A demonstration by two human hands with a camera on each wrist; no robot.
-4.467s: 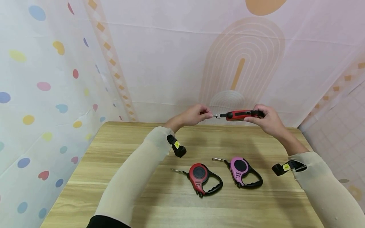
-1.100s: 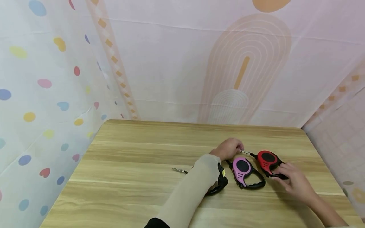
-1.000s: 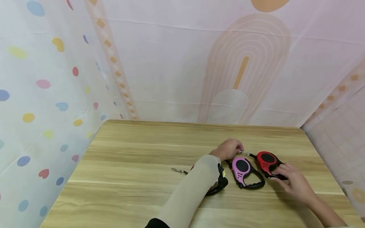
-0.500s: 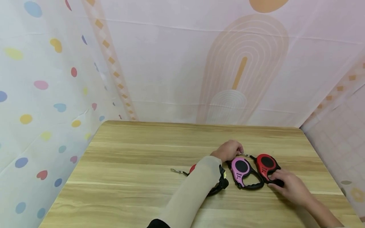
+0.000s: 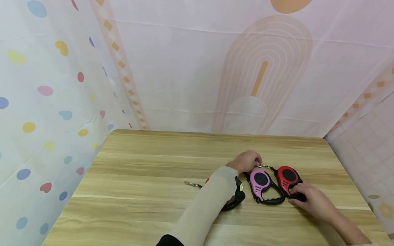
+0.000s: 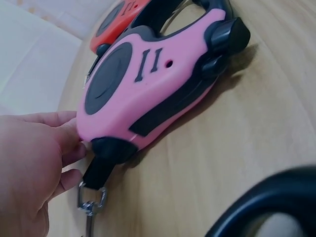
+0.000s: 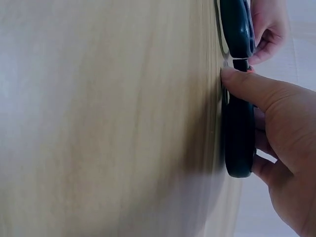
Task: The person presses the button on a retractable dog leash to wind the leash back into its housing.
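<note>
Looks like a staged recording booth, not anyone's actual home. A plain wood counter (image 5: pixel 147 177) sits boxed in by printed cloth backdrops: pastel dots and hearts on the left sheet (image 5: pixel 46 102), peach arches on the back sheet (image 5: pixel 261 68), a grid print on the right sheet (image 5: pixel 369 136).

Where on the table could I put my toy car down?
The wooden table is bare across its left half beside the dotted curtain, and along the far edge. It is crowded on the right, where the pink leash reel, two red leash reels and both hands sit.
</note>
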